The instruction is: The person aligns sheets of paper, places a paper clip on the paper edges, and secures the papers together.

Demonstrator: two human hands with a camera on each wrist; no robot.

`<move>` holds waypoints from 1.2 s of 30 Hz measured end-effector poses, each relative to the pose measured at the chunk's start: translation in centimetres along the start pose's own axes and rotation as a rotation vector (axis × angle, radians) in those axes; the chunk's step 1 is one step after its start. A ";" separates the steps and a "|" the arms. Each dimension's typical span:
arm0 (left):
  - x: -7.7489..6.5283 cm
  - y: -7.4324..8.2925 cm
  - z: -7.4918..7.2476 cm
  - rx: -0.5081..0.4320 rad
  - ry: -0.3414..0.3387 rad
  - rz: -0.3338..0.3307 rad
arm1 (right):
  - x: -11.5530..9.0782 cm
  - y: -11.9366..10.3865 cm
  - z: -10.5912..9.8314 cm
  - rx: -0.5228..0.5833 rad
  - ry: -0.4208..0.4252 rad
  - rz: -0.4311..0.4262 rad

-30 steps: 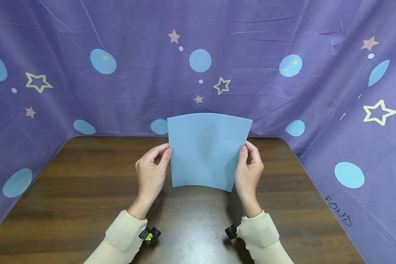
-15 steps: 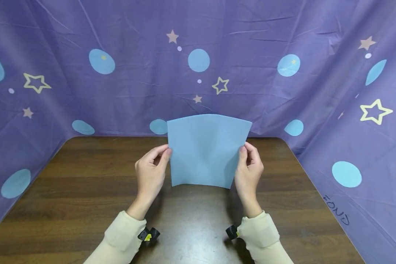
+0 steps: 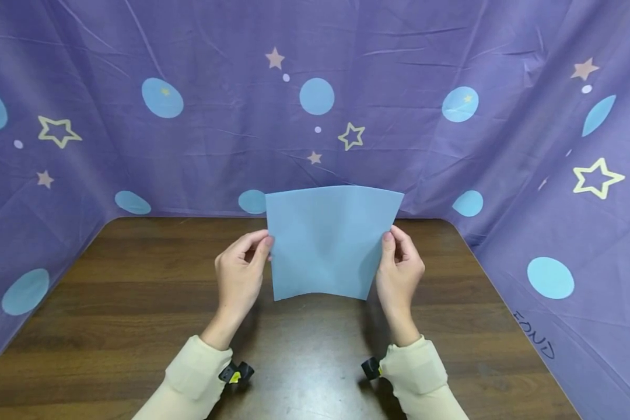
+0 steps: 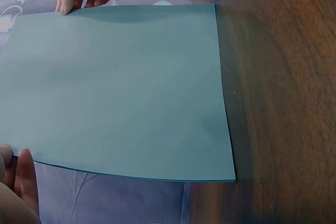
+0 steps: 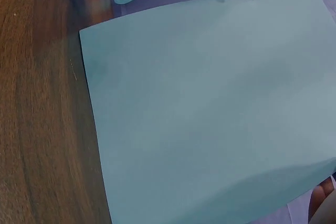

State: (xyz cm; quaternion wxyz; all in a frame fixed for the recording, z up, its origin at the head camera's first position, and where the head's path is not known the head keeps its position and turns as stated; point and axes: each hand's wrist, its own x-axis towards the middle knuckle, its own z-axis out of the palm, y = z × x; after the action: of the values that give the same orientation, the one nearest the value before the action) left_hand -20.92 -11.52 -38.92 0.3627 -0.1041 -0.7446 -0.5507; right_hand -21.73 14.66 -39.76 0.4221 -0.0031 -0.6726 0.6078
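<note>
A plain light blue sheet of paper point(image 3: 328, 242) is held up over the table, its top edge bowed upward and its lower edge arched. My left hand point(image 3: 240, 273) pinches the left edge between thumb and fingers. On the opposite edge, my right hand point(image 3: 399, 274) pinches it the same way. The sheet point(image 4: 121, 93) fills much of the left wrist view, where the left hand point(image 4: 20, 192) is partly cut off at the lower left. In the right wrist view, the right hand point(image 5: 321, 198) is mostly hidden behind the sheet's lower right edge.
A brown wooden table point(image 3: 136, 326) lies beneath the hands. Purple cloth point(image 3: 215, 116) with stars and blue spots hangs along its back and both sides. Black wrist cameras point(image 3: 236, 372) sit on both pale sleeves point(image 3: 415, 367).
My right hand has shifted slightly to the right. The sheet's top edge has dropped a little and its bend has altered. Both hands keep their hold, and the left has barely moved.
</note>
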 end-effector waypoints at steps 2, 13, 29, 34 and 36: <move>0.0 0.0 0.0 -0.002 0.000 -0.006 | 0.0 0.1 0.0 -0.013 0.000 -0.009; 0.0 0.0 0.0 -0.009 0.004 -0.021 | 0.2 -0.1 0.1 -0.002 -0.002 -0.047; 0.0 -0.4 0.2 0.026 0.007 0.040 | -0.3 -0.7 0.6 -0.009 -0.018 -0.081; 0.0 -0.7 0.4 0.119 0.028 0.169 | -0.6 -2.7 0.6 -0.045 -0.006 -0.118; 0.0 -0.8 0.5 0.154 0.035 0.219 | -0.7 -3.0 0.6 -0.056 -0.005 -0.133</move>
State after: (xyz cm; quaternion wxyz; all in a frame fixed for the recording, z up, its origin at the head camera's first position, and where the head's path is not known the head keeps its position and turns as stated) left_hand -21.55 -11.39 -39.61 0.4404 -0.1468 -0.7625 -0.4507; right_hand -20.12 13.01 -37.59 0.4596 0.0315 -0.6891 0.5594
